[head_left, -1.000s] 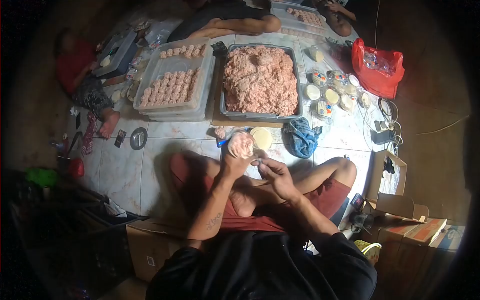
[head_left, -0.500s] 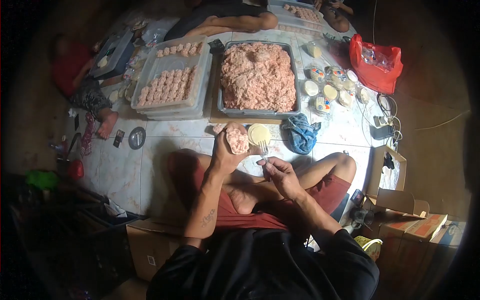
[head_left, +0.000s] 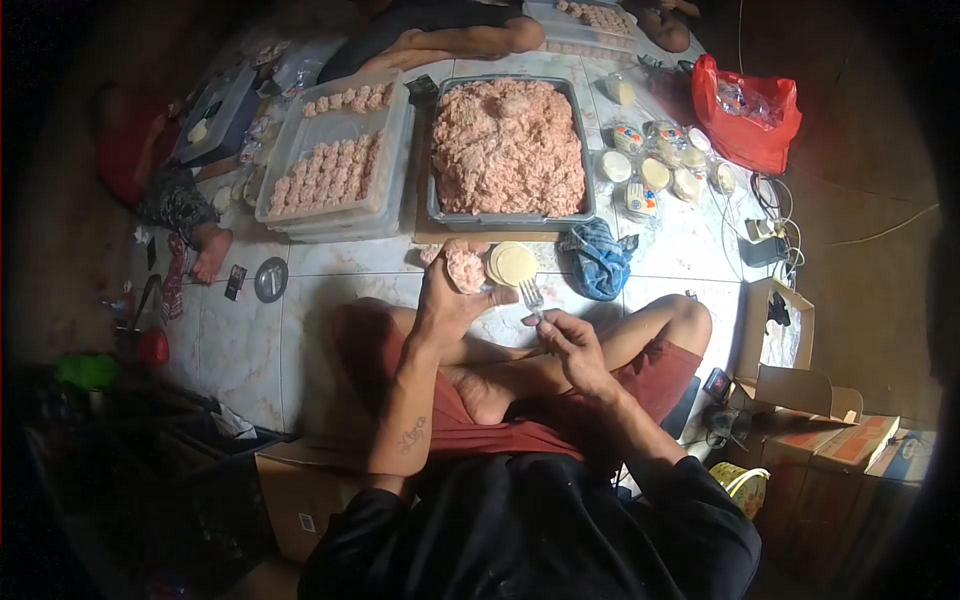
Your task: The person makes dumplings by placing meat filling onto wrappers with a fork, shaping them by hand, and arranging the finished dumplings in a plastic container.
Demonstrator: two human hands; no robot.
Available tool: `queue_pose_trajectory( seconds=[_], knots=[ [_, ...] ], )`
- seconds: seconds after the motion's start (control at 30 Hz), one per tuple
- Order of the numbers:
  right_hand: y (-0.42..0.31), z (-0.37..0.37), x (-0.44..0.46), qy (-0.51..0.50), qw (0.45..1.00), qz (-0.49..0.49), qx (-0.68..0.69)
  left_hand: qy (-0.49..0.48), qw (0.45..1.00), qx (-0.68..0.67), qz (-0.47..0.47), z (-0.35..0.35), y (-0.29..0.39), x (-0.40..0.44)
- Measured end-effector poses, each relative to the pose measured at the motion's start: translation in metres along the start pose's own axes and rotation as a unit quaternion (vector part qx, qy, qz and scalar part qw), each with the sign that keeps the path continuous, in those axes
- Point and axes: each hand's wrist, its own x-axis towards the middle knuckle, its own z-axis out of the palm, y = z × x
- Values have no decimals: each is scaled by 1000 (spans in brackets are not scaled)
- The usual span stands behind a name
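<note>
Nearest, both forearms (head_left: 405, 410) reach forward over crossed legs (head_left: 672, 330), elbows bent. The right hand (head_left: 573, 348) pinches a fork (head_left: 532, 297) between thumb and fingers, tines pointing away. Slightly farther out, the left hand (head_left: 440, 308) stretches its thumb toward the tines, its fingers seemingly curled around a lump of meat (head_left: 465, 271), though that grip is hard to make out. Just beyond lie pale round wrappers (head_left: 514, 263) and a blue cloth (head_left: 600, 262); behind stands a tub (head_left: 510, 220) heaped with minced meat (head_left: 508, 148).
</note>
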Motion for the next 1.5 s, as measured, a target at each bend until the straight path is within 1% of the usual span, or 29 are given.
queue_pose_trajectory(
  seconds=[0.03, 0.1, 0.13, 0.17, 0.23, 0.27, 0.37, 0.4, 0.43, 0.47, 0.5, 0.57, 0.6, 0.63, 0.7, 0.73, 0.77, 0.83, 0.9, 0.97, 1.03, 1.1, 1.17, 1.27, 1.33, 1.37, 1.43, 1.47, 1.5],
  knots=[
    [0, 2, -2, 2, 1000, -1, 1, -2, 1000, 0, 0, -3, 9, 0],
    [-1, 4, -3, -5, 999, 14, 36, -134, 989, 53, -42, -17, 22, 1],
    [0, 6, -2, -13, 1000, -3, 27, -144, 962, -185, -139, -16, 25, -2],
    [2, 6, -1, -12, 999, -6, 30, -146, 962, -182, -138, -16, 28, -3],
    [6, 9, 0, -56, 997, -35, 27, -132, 987, -93, 6, -13, 37, -4],
    [7, 12, 0, -53, 997, -37, 32, -101, 994, -33, 28, -16, 22, -5],
    [9, 23, 8, -39, 998, -52, 8, -137, 989, -35, 52, -5, 0, -6],
    [10, 28, 15, 3, 982, -144, -122, -112, 991, -6, 67, 3, -18, -7],
    [6, 32, 19, 42, 940, -229, -250, -84, 993, 23, 80, 13, -18, -7],
    [-10, 32, 15, 59, 934, -178, -304, -41, 994, 70, 74, 15, -17, -5],
    [-9, 30, 15, 57, 934, -180, -303, 3, 991, 119, 68, 14, -15, -3],
    [-7, 16, 13, 86, 959, -181, -200, -86, 987, 121, 60, -6, 22, -2],
    [-9, 7, 6, 65, 971, -112, -200, -138, 990, 27, 13, -21, 24, -6],
    [-13, 8, 2, 61, 972, -111, -199, -134, 990, 29, 11, -23, 18, -5],
    [-18, 15, -8, 17, 995, -48, -81, -66, 995, -61, 44, -23, 1, -6],
    [-9, 18, -5, 6, 996, -47, -73, -55, 984, -163, -36, -11, 23, -8],
    [-9, 24, 1, 6, 996, -51, -75, -55, 984, -164, -33, -5, 18, -6],
    [-11, 37, 9, 35, 949, -194, -246, -46, 996, 5, 70, 7, -7, -8],
    [-17, 33, 14, 48, 938, -191, -286, 6, 995, 81, 63, 20, -16, -9],
    [-26, 33, 24, 65, 910, -196, -361, 18, 987, 118, 110, 11, -2, 1],
    [-41, 15, 17, 97, 891, -225, -382, 32, 989, 108, 93, -2, 4, 1],
    [-78, 23, 4, 144, 916, -177, -331, 51, 993, 89, 66, -11, 4, -1],
    [-85, 21, 4, 120, 894, -221, -371, -27, 982, 171, 72, -16, 2, 4],
    [-86, 30, 7, 65, 878, -202, -428, -51, 978, 202, 30, -5, 1, 4],
    [-86, 39, 13, 55, 876, -249, -409, -66, 961, 269, 12, 0, 6, 3],
    [-83, 40, 15, 59, 875, -258, -405, -63, 962, 266, 13, 0, -7, -1],
    [-80, 40, 19, 77, 887, -255, -378, 33, 950, 296, 92, -3, -23, -3],
    [-80, 40, 21, 98, 898, -251, -347, -24, 976, 216, -4, -8, -12, -3],
    [-83, 38, 28, 116, 900, -260, -330, -25, 977, 212, 0, -9, -8, -4]
  ],
)
